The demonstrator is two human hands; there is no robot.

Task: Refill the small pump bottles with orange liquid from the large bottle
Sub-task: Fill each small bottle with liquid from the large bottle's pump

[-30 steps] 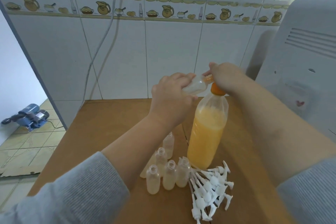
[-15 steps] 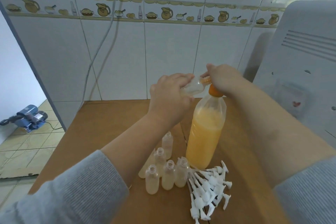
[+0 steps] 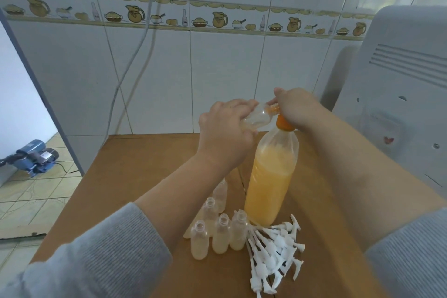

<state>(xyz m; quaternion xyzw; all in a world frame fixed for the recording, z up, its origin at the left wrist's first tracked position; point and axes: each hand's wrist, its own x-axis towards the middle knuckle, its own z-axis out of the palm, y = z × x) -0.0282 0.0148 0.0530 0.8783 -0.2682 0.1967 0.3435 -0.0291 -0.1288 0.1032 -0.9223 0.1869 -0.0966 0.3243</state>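
Head view: small pump bottle (image 3: pixel 257 117) gripped on its side in left hand (image 3: pixel 225 133), neck turned toward the orange pump top (image 3: pixel 283 123) of the large bottle (image 3: pixel 272 176), presumably for filling. Right hand (image 3: pixel 300 109) curled over that top, probably for pumping. Large bottle upright on counter (image 3: pixel 135 176); more small bottles (image 3: pixel 217 232) uncapped, beside loose pump heads (image 3: pixel 275 247) for later refitting.

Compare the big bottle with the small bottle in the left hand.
The big bottle stands upright on the table; the small bottle is held tilted in the left hand. The big bottle is mostly full of orange liquid; the small bottle looks nearly empty. Both are clear plastic.
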